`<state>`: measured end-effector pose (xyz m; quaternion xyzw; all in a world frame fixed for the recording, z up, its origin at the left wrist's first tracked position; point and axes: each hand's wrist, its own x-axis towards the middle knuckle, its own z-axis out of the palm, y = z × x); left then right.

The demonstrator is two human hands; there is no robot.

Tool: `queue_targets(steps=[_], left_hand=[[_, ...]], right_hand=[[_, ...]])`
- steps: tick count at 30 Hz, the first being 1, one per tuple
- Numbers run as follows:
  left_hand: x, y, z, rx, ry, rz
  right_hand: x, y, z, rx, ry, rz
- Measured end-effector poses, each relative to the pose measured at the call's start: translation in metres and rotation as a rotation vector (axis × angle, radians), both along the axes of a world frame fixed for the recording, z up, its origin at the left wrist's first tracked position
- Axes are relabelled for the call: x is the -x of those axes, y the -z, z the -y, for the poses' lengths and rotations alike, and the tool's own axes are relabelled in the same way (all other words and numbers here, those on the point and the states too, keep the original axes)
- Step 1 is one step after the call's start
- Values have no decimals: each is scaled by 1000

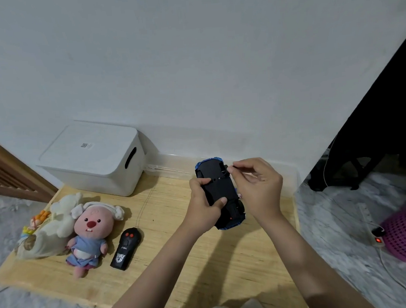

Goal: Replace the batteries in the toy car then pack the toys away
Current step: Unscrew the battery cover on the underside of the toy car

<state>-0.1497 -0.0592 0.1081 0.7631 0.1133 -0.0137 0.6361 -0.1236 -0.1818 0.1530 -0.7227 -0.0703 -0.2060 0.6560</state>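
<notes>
A blue toy car [220, 188] is held upside down above the wooden board [170, 252], its black underside facing me. My left hand [204, 209] grips the car's left side, thumb across the underside. My right hand [257, 186] is at the car's upper right edge, with thumb and forefinger pinched together on something small and dark there; what it is cannot be told. A black remote control [127, 249] lies on the board to the left. No batteries are visible.
A white lidded storage box [94, 159] stands at the back left against the wall. A pink plush toy [90, 236], a white plush [64, 214] and a mesh bag of small toys [35, 237] lie on the left. A purple basket [405, 238] and a power strip [377, 238] sit on the floor to the right.
</notes>
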Motion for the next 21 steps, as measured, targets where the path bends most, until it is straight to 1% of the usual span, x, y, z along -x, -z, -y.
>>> queue_targets(steps=[2, 4, 8, 13, 17, 21], left_hand=[[0, 0, 0, 2, -3, 3], [0, -1, 0, 3, -6, 2], [3, -1, -1, 2, -10, -3], [6, -3, -2, 1, -7, 5], [8, -4, -2, 7, -6, 11], [10, -5, -4, 14, -5, 13]], right_hand=[[2, 0, -1, -50, -21, -64], [3, 0, -1, -72, -52, -87], [4, -3, -1, -52, -84, -80], [4, -6, -2, -16, -27, -22], [8, -6, -3, -58, -92, -75], [10, -6, -4, -40, -109, -82]])
